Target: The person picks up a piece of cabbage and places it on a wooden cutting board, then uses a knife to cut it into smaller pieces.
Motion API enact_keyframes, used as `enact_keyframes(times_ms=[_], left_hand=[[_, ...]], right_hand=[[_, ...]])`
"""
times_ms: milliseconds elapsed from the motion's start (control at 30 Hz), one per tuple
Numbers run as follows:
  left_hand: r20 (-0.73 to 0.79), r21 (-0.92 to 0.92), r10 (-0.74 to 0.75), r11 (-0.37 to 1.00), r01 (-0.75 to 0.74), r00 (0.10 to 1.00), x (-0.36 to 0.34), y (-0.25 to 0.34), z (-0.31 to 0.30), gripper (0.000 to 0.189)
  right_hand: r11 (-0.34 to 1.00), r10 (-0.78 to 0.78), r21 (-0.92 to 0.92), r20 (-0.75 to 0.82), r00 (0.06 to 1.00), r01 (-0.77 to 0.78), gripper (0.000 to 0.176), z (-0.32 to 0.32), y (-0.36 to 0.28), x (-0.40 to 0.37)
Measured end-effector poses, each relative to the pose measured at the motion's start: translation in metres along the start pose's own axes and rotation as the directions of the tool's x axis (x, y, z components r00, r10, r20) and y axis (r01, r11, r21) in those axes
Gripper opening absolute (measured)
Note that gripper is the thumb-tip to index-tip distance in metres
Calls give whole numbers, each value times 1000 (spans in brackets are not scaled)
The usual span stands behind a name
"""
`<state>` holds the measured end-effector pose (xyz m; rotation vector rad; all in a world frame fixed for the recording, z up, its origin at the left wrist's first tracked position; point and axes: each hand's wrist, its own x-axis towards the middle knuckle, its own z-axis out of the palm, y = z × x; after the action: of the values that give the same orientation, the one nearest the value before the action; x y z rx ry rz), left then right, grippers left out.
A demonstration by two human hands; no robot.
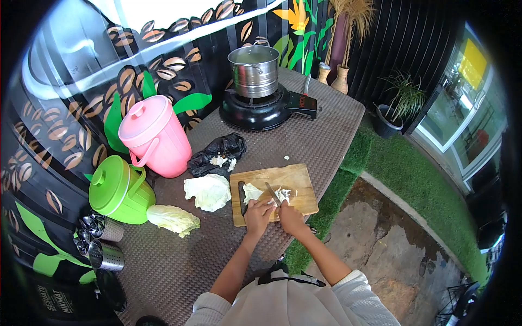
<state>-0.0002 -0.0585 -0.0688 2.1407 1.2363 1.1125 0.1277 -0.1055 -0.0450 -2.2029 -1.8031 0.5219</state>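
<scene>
A wooden cutting board [305,179] lies near the table's edge. Over it, my right hand [292,218] is wrapped round the handle of a knife [272,192], whose blade points away from me. My left hand [258,217] presses with bent fingers on a pale cabbage leaf [251,192], just left of the blade. Shredded cabbage [284,194] lies by the knife. My fingers hide part of the leaf. Left of the board are a loose cabbage leaf [208,192] and a cabbage head [173,219] on its side.
Behind the board sits a crumpled black plastic bag [220,152] with scraps. A steel pot [254,73] stands on a black portable stove [255,113]. Pink [163,142] and green [120,191] lidded buckets and a perforated metal utensil holder [106,255] line the left side.
</scene>
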Motion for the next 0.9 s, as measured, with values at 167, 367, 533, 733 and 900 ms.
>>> enact_keyframes(times_ms=[167, 367, 533, 733, 900], left_hand=[[0, 24, 31, 999, -31, 1000, 1, -2, -1, 16], [-4, 25, 29, 999, -29, 1000, -2, -4, 0, 16], [-4, 0, 24, 1000, -24, 1000, 0, 0, -3, 16], [-16, 11, 9, 1000, -9, 1000, -1, -3, -1, 15], [-3, -52, -49, 997, 49, 999, 0, -5, 2, 15]], right_hand=[[999, 31, -18, -70, 997, -32, 21, 7, -5, -19], [997, 38, 67, -90, 995, -32, 22, 15, -7, -4], [997, -23, 74, -60, 998, 27, 22, 0, -3, -11], [993, 117, 11, -44, 992, -117, 23, 13, -16, -17], [999, 41, 30, 30, 999, -42, 23, -6, -7, -4]])
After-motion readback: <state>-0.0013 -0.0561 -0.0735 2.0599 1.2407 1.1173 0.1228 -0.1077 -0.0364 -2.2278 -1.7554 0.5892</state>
